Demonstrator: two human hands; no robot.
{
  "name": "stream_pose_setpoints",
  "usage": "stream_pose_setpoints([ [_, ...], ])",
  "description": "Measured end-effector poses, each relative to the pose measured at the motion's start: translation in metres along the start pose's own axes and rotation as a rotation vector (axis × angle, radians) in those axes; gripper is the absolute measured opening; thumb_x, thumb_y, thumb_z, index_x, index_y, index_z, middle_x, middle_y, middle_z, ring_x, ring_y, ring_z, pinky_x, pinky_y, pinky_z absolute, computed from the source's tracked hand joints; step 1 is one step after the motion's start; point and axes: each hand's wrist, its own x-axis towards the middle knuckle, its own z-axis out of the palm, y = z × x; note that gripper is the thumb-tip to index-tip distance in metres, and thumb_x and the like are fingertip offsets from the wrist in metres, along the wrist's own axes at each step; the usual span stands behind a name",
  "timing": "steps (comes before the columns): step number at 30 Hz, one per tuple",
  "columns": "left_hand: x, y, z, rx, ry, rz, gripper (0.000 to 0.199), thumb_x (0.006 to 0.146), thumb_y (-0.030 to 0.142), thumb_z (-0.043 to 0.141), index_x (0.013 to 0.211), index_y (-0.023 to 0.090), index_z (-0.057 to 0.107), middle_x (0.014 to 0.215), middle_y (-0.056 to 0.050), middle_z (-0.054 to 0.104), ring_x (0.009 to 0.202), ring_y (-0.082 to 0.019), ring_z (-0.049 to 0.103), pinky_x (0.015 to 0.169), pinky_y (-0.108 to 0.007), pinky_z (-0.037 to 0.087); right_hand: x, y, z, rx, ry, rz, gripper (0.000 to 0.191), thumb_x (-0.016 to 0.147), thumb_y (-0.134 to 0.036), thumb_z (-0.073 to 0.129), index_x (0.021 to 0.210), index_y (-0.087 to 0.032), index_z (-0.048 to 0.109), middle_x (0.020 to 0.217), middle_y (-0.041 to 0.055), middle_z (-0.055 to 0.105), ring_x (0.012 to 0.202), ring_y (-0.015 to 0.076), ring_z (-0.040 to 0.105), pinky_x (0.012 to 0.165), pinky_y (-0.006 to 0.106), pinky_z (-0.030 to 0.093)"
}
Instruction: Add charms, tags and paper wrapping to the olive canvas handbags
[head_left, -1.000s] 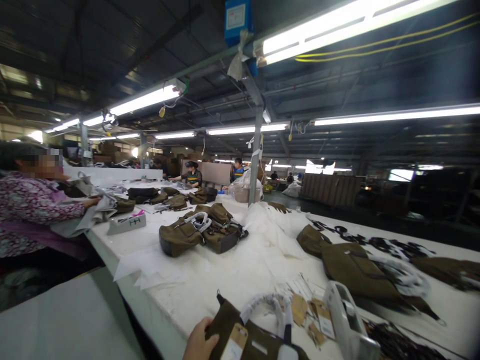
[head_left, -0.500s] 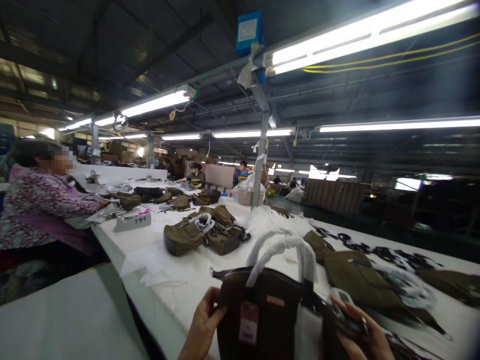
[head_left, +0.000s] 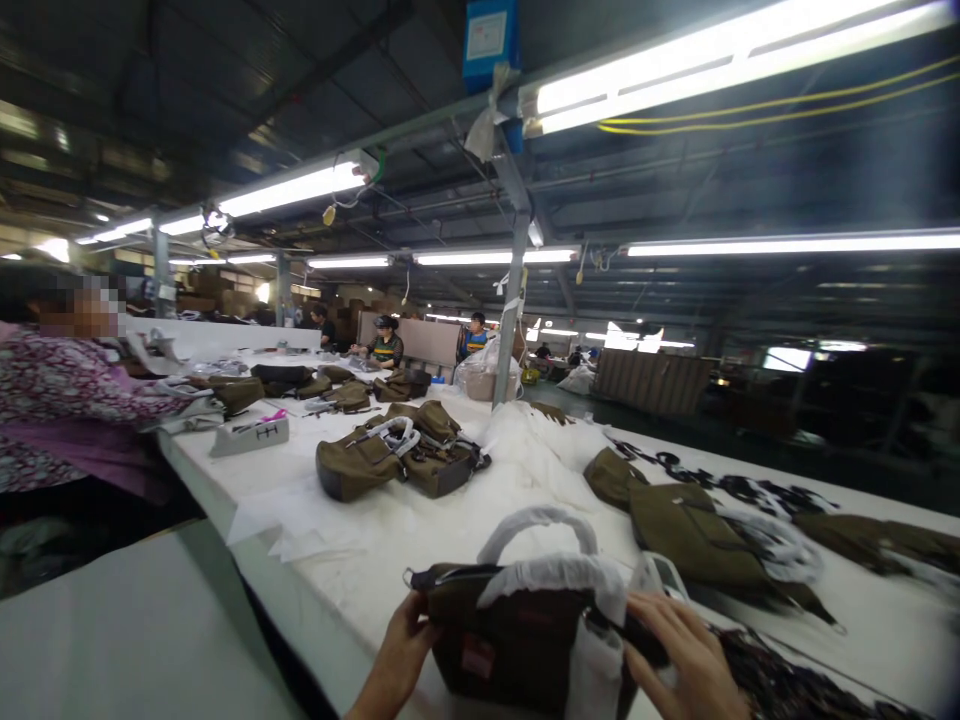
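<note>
A dark olive handbag (head_left: 517, 635) stands at the bottom middle, its two handles wrapped in white padding. A small reddish tag lies on its front. My left hand (head_left: 401, 645) grips the bag's upper left corner between thumb and fingers, below the zipper end. On the other side my right hand (head_left: 679, 650) is closed round the upper right edge, near the strap fitting. The bag's lower part is cut off by the frame edge. Behind my right hand sits a pale grey object (head_left: 660, 575), partly hidden.
More olive bags lie on the white table (head_left: 300, 585), a pair (head_left: 401, 450) ahead and others (head_left: 694, 530) at right. Black straps (head_left: 720, 480) run along the right. A grey post (head_left: 511, 310) rises behind. A person in a patterned top (head_left: 67, 400) works at left.
The bag has gone lower and tipped, with its handles leaning down over its front. Both hands have moved with it, the right one further over its edge. The view has shifted slightly.
</note>
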Motion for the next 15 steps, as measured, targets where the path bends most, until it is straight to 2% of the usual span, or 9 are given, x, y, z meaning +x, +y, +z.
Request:
stream_pose_setpoints([
  [2,0.002,-0.003,-0.001,0.021,0.014,-0.01,0.034,0.066,0.023,0.067,0.099,0.016,0.07,0.098,-0.008,0.073,0.094,-0.029,0.065,0.083,-0.038,0.052,0.013,-0.015,-0.005,-0.092,-0.098,-0.048,0.034,0.078,-0.026,0.063,0.112,-0.03,0.065,0.109,0.0041,0.069,0.11,0.0301,0.059,0.093,0.044,0.047],
  [4,0.003,-0.005,-0.003,0.047,0.009,-0.022,0.034,0.066,0.022,0.066,0.098,0.015,0.07,0.096,-0.008,0.073,0.093,-0.029,0.065,0.08,-0.038,0.052,0.022,-0.024,-0.006,-0.139,-0.144,-0.072,0.037,0.074,-0.017,0.062,0.109,-0.03,0.066,0.106,0.0031,0.069,0.105,0.0283,0.059,0.09,0.042,0.047],
  [8,0.006,-0.003,-0.006,0.09,0.0,-0.041,0.041,0.064,0.019,0.061,0.104,0.016,0.068,0.097,-0.008,0.073,0.094,-0.029,0.065,0.08,-0.038,0.052,0.032,-0.019,0.005,-0.15,-0.091,-0.149,0.039,0.072,-0.013,0.061,0.108,-0.028,0.064,0.113,0.005,0.066,0.103,0.0262,0.061,0.084,0.037,0.05],
  [11,0.007,0.001,-0.007,0.131,0.008,-0.045,0.042,0.063,0.019,0.06,0.104,0.016,0.068,0.099,-0.007,0.073,0.095,-0.029,0.064,0.082,-0.038,0.052,0.03,-0.009,0.019,-0.164,-0.044,-0.191,0.029,0.077,-0.016,0.06,0.104,-0.026,0.064,0.102,0.0053,0.068,0.092,0.0251,0.063,0.077,0.035,0.053],
  [15,0.007,0.005,-0.001,0.179,0.004,-0.025,0.037,0.067,0.024,0.062,0.103,0.017,0.068,0.101,-0.007,0.073,0.092,-0.028,0.064,0.08,-0.037,0.052,0.028,-0.008,0.03,-0.187,-0.022,-0.18,0.038,0.072,-0.007,0.053,0.105,-0.022,0.066,0.106,0.0078,0.069,0.097,0.0269,0.063,0.085,0.041,0.053],
])
